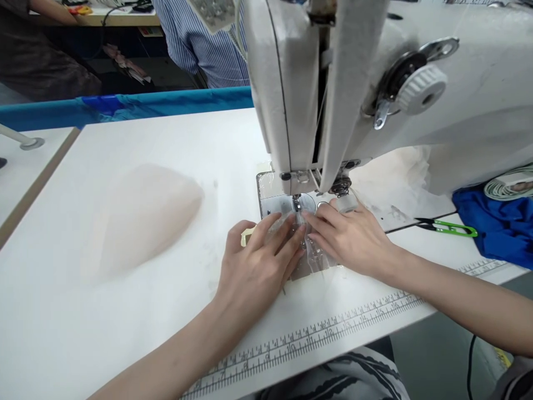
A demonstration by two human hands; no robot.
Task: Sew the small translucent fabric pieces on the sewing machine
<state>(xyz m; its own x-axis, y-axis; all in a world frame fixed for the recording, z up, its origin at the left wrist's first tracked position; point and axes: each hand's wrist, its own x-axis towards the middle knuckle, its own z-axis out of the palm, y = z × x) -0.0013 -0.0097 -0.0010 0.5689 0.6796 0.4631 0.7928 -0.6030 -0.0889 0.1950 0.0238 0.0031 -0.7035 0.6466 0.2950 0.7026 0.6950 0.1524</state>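
Note:
A thin, see-through strip of fabric (313, 256) lies over the metal plate at the sewing machine's needle and presser foot (296, 203). My left hand (262, 261) rests palm down on its left side, fingers stretched out and spread, tips close to the foot. From the right, my right hand (353, 236) holds the fabric beside the foot, fingers close together and thumb side toward the needle. The undersides of both hands are hidden. Above them stands the white sewing machine (291, 100), its head very near my fingertips.
Pale sheer fabric (150, 222) lies at left on the white table (62, 311). Behind the needle is more pale fabric (391, 172). Green-handled thread snips (449, 226) and blue cloth (508, 222) are at right. A ruler strip (300, 341) runs along the front edge. Two people are across the table.

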